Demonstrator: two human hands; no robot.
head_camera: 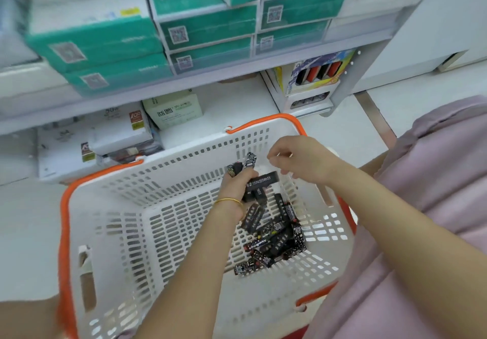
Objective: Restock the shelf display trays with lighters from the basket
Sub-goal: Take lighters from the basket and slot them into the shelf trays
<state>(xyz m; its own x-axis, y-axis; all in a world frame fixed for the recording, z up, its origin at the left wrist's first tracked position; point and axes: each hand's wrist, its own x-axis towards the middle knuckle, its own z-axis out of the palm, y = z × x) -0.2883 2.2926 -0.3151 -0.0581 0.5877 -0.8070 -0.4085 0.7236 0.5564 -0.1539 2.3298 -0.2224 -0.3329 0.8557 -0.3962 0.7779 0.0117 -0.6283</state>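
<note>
Teal cartons (105, 43) fill the white shelf (232, 101) behind the basket (110, 201). I note a colourful display tray (313, 75) at the shelf's right end. The basket is slotted white plastic with an orange rim and stands on a pale floor. A heap of lighters (274, 236), black and printed, lies in its right corner. The left hand (237, 185) grips a bunch of lighters (261, 180) above the heap. The right hand (303, 162) hovers beside it, fingers curled; I cannot tell whether it holds anything.
</note>
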